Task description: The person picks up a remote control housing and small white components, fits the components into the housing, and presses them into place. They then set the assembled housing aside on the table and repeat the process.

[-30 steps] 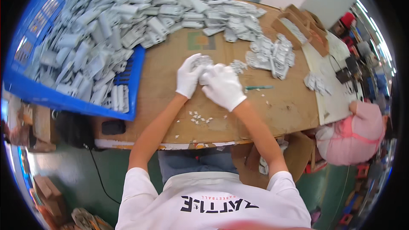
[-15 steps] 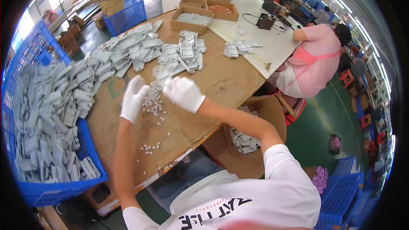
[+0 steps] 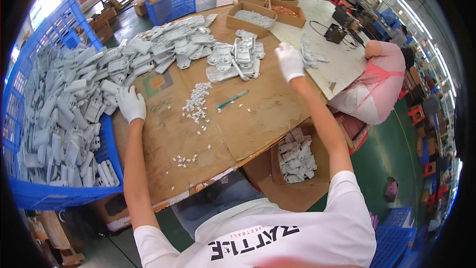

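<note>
My left hand [image 3: 132, 104], in a white glove, lies with fingers spread at the edge of a large heap of light-grey plastic housings [image 3: 79, 87]; its fingertips meet the nearest pieces. Also gloved, my right hand [image 3: 290, 62] is raised just left of a small group of grey housings [image 3: 312, 58] on the white board. Its fingers are loosely bent and I see nothing in them. Between the hands, small white plastic pieces [image 3: 197, 100] are scattered on the cardboard-covered table [image 3: 258, 119]. A thin teal pen-like tool [image 3: 233, 100] lies beside them.
A blue crate [image 3: 64, 191] holds the heap at left. More housings [image 3: 238, 57] are piled at the table's middle. Cardboard boxes [image 3: 253, 19] of small parts stand at the back. A carton [image 3: 297, 156] of housings sits below the right edge. A person in pink [image 3: 372, 89] sits at right.
My hands were close together over the small white pieces; the left has moved to the heap, the right to the housings on the board. The teal tool now shows. The view has shifted.
</note>
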